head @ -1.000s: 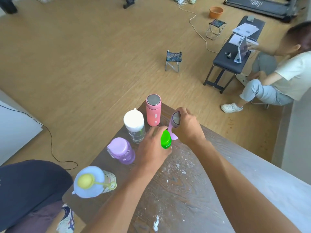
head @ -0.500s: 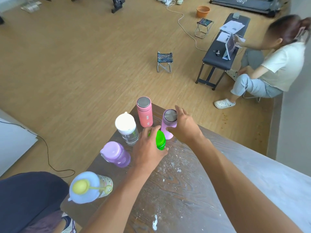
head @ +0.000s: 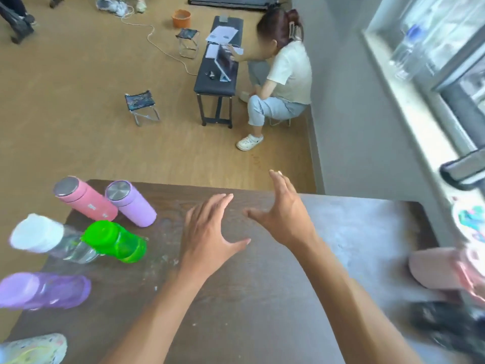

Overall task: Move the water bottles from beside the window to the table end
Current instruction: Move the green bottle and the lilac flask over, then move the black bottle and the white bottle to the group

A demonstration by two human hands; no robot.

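Several bottles stand at the left end of the dark table (head: 257,298): a pink flask (head: 86,199), a lilac flask (head: 132,203), a green bottle (head: 115,241), a clear bottle with a white cap (head: 49,240), a purple bottle (head: 44,290) and a speckled one (head: 36,349) at the bottom edge. My left hand (head: 210,232) and my right hand (head: 284,214) hover over the table's middle, fingers spread, holding nothing. At the right, by the window (head: 430,61), blurred bottles show: a pink one (head: 441,269), a patterned one (head: 472,224) and a black one (head: 451,327).
A person (head: 278,80) crouches at a black bench (head: 217,72) beyond the table. A small folding stool (head: 141,103) stands on the wooden floor, another stool (head: 187,39) and an orange bowl (head: 181,18) farther back. A grey wall runs under the window at right.
My hands have let go of the green bottle and the lilac flask and swung right, toward the window side. The view has turned right as well.
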